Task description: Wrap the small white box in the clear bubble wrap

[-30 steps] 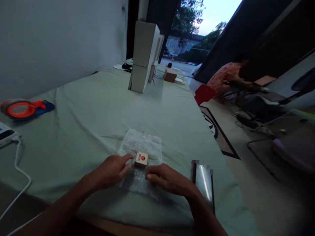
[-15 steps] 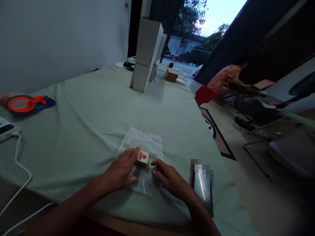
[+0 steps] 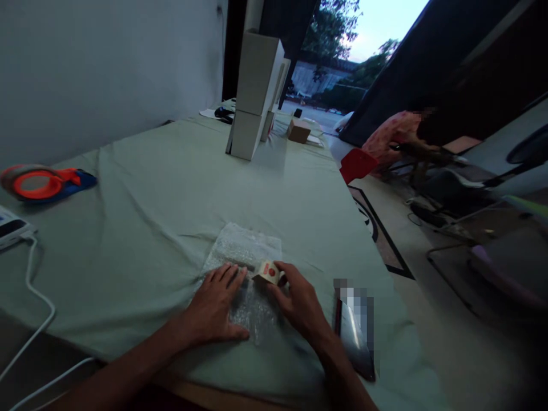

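A small cream box with red print (image 3: 268, 272) is gripped between the thumb and fingers of my right hand (image 3: 298, 301). It is tilted, just above a sheet of bubble wrap (image 3: 240, 245) on the cloth. My left hand (image 3: 217, 305) lies flat on the left part of the wrap, fingers spread, its fingertips close to the box's left side. The wrap's near part shows between my two hands, and my left palm hides some of it.
A dark phone (image 3: 356, 337) lies right of my right hand. Left are an orange tape dispenser (image 3: 47, 181) and a white device (image 3: 15, 228) with a cable. Tall white boxes (image 3: 257, 91) and a brown carton (image 3: 298, 131) stand farther back. A person (image 3: 394, 137) sits beyond the table's right edge.
My right hand has closed on the small box, lifted and tilted it, and shifted it right. My left hand has moved off the box and flattened onto the bubble wrap.
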Tool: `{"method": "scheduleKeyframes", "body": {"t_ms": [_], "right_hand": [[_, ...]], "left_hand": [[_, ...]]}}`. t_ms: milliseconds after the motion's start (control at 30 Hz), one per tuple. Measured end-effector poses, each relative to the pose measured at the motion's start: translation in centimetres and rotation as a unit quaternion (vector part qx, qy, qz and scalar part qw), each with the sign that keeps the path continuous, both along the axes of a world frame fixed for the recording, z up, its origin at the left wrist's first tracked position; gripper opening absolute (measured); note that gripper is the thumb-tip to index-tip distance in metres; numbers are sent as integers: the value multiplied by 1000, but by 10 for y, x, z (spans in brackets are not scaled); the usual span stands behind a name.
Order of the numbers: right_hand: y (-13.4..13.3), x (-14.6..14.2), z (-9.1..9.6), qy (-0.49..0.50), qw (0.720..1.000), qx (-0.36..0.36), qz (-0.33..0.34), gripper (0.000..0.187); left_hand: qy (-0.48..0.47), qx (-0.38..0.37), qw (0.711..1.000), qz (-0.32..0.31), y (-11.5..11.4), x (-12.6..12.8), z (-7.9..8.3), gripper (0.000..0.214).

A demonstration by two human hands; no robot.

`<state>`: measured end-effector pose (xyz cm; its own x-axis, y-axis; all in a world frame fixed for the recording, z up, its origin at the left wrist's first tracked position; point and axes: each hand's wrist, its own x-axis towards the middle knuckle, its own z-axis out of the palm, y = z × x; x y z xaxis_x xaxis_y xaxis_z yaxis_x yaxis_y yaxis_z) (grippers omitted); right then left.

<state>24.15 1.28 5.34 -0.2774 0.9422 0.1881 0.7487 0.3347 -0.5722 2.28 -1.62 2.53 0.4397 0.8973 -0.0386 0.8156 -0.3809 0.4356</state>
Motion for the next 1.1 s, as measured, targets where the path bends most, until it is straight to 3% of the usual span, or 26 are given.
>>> {"method": "scheduleKeyframes", "body": {"t_ms": [167,300,367,433,500,600,667,800,900,1000,1100], "right_hand": [[-7,45,2,-22,991,8,-132,41],[-9,69,-9,-126,981,7,-145,43],[-11,69,-6,-159,975,48,-145,47],[-15,57,6,-159,970,116,-143,49],[-18,33,18,-133,973,162,-99,41],[-18,-10,27,-135,982,120,58,35],[-14,-30,24,-207,970,66,107,35],[-7,-28,19,-344,935,-23,79,20],[-6,-12,28,-341,934,-56,89,20],[-7,-15,42,-300,951,-36,71,20],[-8,-42,48,-249,967,34,47,21]], "left_hand": [[38,-5,999,-5,0,2,2,108],[46,-10,999,-4,1,2,1,108],[45,-6,999,-4,1,3,0,107],[44,-1,999,-6,1,3,1,106],[43,2,999,-5,1,4,2,105],[44,4,999,-1,2,5,3,103],[46,6,999,1,2,6,4,102],[41,-1,999,0,2,3,4,108],[44,-4,999,0,2,-1,5,109],[53,-8,999,0,1,-5,6,107],[54,-14,998,-6,1,-4,6,106]]}}
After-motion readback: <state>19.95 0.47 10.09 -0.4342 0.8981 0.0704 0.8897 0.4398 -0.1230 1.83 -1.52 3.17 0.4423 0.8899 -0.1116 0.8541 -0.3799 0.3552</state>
